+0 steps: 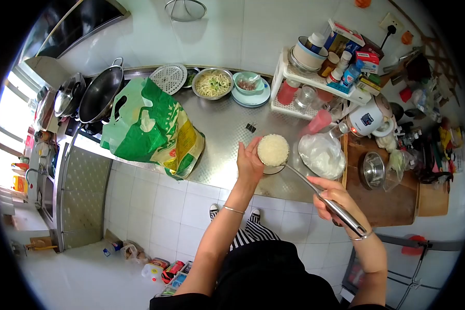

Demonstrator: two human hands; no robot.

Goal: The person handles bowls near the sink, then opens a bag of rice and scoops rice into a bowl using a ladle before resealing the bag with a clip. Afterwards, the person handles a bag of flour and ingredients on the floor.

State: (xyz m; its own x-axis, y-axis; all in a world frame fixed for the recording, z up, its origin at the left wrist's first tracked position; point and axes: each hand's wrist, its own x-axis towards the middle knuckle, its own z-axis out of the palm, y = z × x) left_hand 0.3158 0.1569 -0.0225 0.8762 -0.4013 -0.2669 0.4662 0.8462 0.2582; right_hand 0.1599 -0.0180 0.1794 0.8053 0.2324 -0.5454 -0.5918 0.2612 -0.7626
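While the right hand's grip [331, 198] wraps a ladle [305, 178] of rice [274, 150], left hand [250, 165] uncurled beside it

a steel counter [221, 135] carries a green bag [151, 126], metal bowl [212, 98], black clip [250, 127] and white bag [322, 156].

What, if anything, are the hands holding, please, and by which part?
The right hand holds the ladle by its handle; whether the left hand also supports it cannot be told.
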